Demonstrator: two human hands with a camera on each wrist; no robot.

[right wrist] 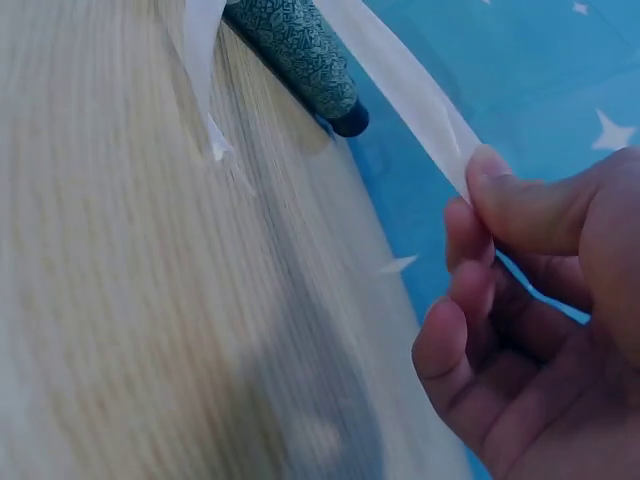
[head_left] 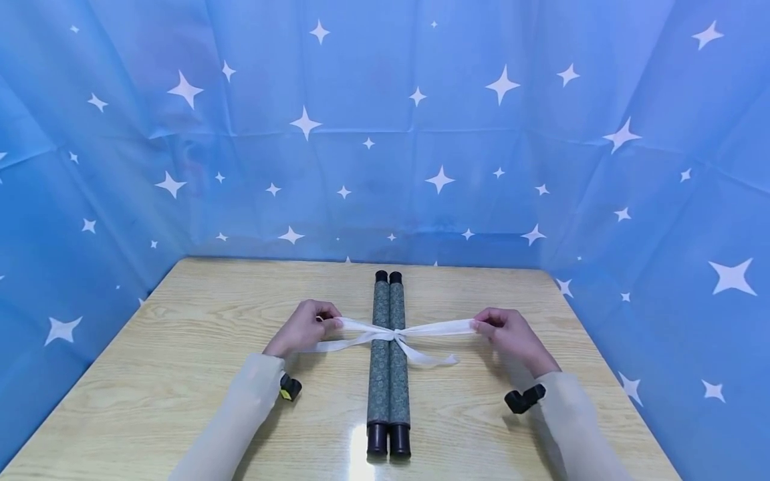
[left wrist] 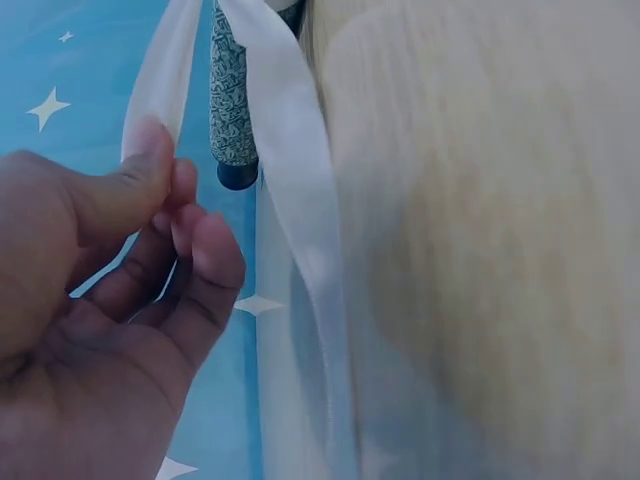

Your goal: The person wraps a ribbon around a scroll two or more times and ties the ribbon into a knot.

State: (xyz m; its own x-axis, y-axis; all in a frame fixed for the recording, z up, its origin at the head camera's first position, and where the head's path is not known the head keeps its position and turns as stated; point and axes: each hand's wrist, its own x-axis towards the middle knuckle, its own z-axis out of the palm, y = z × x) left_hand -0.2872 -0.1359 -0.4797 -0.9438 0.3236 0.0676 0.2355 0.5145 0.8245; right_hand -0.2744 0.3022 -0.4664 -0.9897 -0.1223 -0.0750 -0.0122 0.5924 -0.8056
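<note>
A rolled scroll (head_left: 379, 381) with two side-by-side rollers in green patterned cloth lies lengthwise on the table, dark knobs at both ends. Round its middle runs a white ribbon (head_left: 439, 328), knotted on top with strips spreading to both sides. My left hand (head_left: 303, 327) pinches one strip between thumb and forefinger, left of the scroll. On the other side, my right hand (head_left: 511, 337) pinches another strip, stretched nearly straight from the knot. One loose tail hangs past the left hand in the left wrist view; another ends right of the scroll.
The wooden table (head_left: 156, 374) reaches back to a blue curtain (head_left: 373, 167) with white stars, which also hangs along both sides. A small black device (head_left: 525, 399) sits at the right wrist, and a similar dark one (head_left: 290, 387) at the left.
</note>
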